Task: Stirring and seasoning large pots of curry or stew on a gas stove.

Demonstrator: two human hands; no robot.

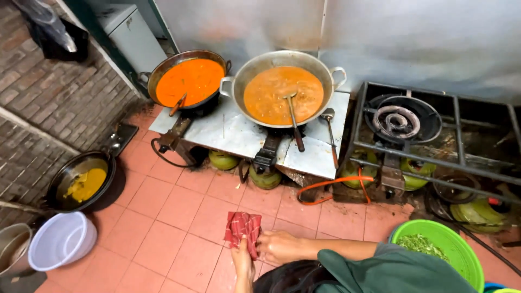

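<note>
Both hands are meeting low in the frame over the tiled floor (179, 217), working a red checked cloth (242, 227). The cloth is small, crumpled and folded over itself, dark red with thin pale lines, bunched into a rough square.

Right hand (279, 247): coming in from the right on a bare forearm, fingers curled closed and pinching the cloth's right edge. Left hand (242, 263): reaching up from the bottom edge, fingers (240, 248) bent around the cloth's lower end and gripping it from below. The two hands are touching or nearly touching; cannot tell which. The cloth is sitting just above the left hand, held over the salmon-coloured tiles in front of the burner stand.

Green sleeve (391, 268) is showing at bottom right.

Containers, going outward:
- Green plastic basin (467, 258), right, holding chopped green leaves.
- White plastic bucket (59, 241), far left on the floor; contents cannot be made out.
- Black pan (65, 179) on the floor by the brick wall, holding a yellow sauce.
- Large silver wok (260, 62) on the metal stand, filled with orange-brown curry, a ladle (293, 116) resting in it.
- Darker wok (163, 68) to its left, filled with bright orange sauce, a wooden spoon leaning inside.
- Green gas cylinders (265, 179) sitting under the stand.
- Bare ring burner (399, 120) on the black frame, right.
</note>
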